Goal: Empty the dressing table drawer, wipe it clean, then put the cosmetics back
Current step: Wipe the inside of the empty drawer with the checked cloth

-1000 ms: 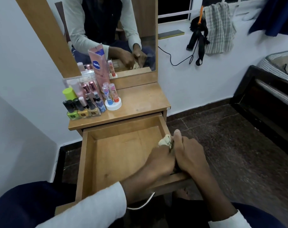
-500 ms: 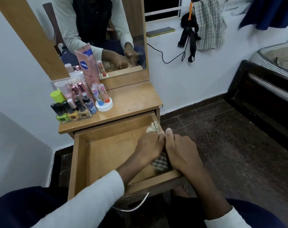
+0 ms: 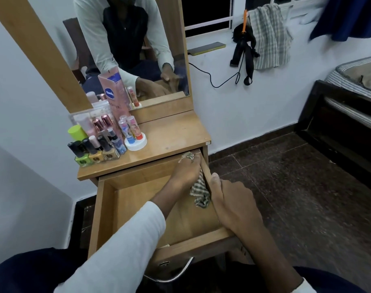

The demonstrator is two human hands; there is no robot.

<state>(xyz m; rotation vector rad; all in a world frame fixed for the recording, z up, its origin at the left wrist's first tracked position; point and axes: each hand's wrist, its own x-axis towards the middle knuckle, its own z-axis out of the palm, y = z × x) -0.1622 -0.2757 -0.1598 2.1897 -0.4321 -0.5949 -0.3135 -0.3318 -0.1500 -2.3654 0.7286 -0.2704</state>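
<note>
The wooden drawer [image 3: 108, 208] is pulled out and holds only a cloth. My left hand [image 3: 186, 172] reaches into its far right corner, shut on a checked cloth [image 3: 199, 193] pressed against the inner right wall; a bit of cloth shows above my fingers. My right hand [image 3: 233, 208] grips the drawer's right wall from outside, thumb up along the rim. The cosmetics stand on the dressing table top [image 3: 176, 132] at the left: nail polish bottles [image 3: 95, 154], a pink Vaseline tube [image 3: 114, 96], lip balms in a white stand [image 3: 135, 142].
A mirror [image 3: 127, 49] rises behind the table top. A metal handle [image 3: 171, 275] hangs on the drawer front near my knees. Dark tiled floor [image 3: 286, 187] lies to the right, with a dark bed frame [image 3: 339, 123] beyond. A cable and towel hang on the wall.
My left hand has slid the cloth along the drawer's right wall from near the front to the far corner. My right hand has kept its hold on the wall.
</note>
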